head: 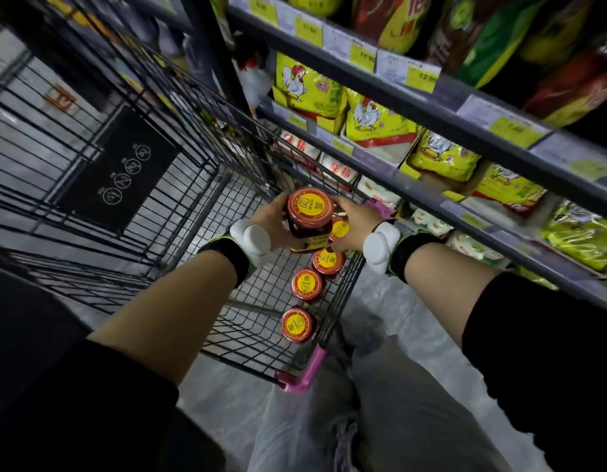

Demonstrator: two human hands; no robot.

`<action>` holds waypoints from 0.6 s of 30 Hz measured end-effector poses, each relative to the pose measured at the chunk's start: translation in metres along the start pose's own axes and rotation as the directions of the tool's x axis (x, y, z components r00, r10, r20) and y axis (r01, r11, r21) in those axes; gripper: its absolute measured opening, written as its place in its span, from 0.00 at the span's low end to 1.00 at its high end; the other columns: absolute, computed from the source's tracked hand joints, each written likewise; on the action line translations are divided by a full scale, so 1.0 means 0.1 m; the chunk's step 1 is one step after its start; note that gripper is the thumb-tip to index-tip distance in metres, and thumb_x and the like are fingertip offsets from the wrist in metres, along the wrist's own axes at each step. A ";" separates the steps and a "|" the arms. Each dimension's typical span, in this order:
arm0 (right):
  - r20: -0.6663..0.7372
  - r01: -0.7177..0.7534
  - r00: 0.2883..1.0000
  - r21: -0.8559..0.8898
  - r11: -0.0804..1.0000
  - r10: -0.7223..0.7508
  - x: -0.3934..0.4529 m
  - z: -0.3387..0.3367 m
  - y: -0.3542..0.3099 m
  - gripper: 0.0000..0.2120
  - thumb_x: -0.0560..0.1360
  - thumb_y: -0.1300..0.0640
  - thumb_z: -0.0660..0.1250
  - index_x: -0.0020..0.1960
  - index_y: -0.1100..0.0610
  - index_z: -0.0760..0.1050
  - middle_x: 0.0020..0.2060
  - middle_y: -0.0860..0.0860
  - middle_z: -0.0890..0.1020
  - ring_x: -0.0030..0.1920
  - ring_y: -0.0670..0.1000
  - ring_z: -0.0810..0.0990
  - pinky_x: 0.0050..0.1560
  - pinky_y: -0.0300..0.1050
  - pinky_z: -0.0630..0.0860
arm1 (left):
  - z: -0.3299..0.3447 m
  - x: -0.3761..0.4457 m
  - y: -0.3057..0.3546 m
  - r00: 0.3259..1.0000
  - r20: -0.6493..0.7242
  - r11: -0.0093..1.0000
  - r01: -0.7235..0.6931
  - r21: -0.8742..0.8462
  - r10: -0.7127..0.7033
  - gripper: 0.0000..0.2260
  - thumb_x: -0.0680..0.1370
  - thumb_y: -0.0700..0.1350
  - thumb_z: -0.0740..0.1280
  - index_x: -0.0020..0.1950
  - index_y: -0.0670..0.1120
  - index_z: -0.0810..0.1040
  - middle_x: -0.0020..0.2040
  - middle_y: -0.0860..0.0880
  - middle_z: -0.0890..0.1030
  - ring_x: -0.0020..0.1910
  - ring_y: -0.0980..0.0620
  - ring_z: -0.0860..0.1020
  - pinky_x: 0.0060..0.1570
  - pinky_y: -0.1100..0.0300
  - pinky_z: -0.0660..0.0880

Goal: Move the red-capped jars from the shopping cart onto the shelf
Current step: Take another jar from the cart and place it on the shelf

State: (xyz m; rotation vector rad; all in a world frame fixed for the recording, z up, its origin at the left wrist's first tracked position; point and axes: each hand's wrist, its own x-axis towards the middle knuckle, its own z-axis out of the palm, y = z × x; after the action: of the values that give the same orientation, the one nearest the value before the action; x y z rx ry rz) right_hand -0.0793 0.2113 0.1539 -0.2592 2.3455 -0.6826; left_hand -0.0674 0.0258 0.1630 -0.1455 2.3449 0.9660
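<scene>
**Jar lifted out of the cart, shelf placement pending**

While the cart sits against the shelf, the person has one jar raised above the basket floor, cap up. Left hand wraps it from the left, fingers curled round the glass. Right hand is at the jar's right side, fingers curled toward it; can't tell whether it grips this jar or reaches for the second jar just behind and below it.

Still in the basket, in a row along the right wall: third jar, fourth jar, fifth jar. All upright, close together.

Step, as I read it: pickup done, transfer to the shelf not yet started.

Next move needs a lift over the cart's right rim and a swing right toward the shelf. Target slot isn't obvious: the tiers in view are packed with yellow bags and white packs, no gap visible. Free space may be lower or out of view. Keep the jar level; glass against wire rim is the risk.
</scene>
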 end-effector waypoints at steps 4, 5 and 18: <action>-0.058 0.028 0.998 0.096 0.995 -0.023 -0.11 -0.13 -0.03 0.45 0.66 0.58 0.77 0.75 0.55 0.55 0.70 0.55 0.70 0.70 0.56 0.70 0.66 0.45 0.69 | -0.05 -0.06 0.18 1.000 0.013 1.000 -0.027 -0.010 0.027 0.39 0.63 0.35 0.77 0.70 0.45 0.64 0.64 0.45 0.76 0.65 0.45 0.72 0.68 0.46 0.67; -0.073 0.039 0.997 0.105 0.994 -0.031 -0.15 -0.16 -0.06 0.45 0.66 0.59 0.77 0.75 0.56 0.55 0.70 0.55 0.70 0.69 0.56 0.70 0.65 0.43 0.68 | -0.05 -0.07 0.21 0.999 0.016 0.999 -0.038 -0.030 0.038 0.39 0.63 0.34 0.77 0.70 0.45 0.64 0.64 0.45 0.76 0.66 0.45 0.72 0.68 0.47 0.67; -0.245 0.101 0.968 0.149 0.984 -0.062 -0.80 -0.89 -0.10 0.44 0.62 0.63 0.79 0.72 0.59 0.60 0.66 0.55 0.74 0.67 0.55 0.72 0.64 0.41 0.68 | -0.19 -0.32 1.11 0.952 0.019 0.952 -0.303 -0.036 0.304 0.39 0.62 0.30 0.76 0.70 0.43 0.64 0.58 0.51 0.76 0.58 0.54 0.72 0.59 0.64 0.71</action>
State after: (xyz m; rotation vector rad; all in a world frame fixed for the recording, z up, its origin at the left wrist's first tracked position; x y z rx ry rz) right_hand -0.0774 0.2667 0.2603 -0.2123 2.5003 -0.9856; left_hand -0.0845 0.0904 0.2590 0.2212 2.3724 1.1440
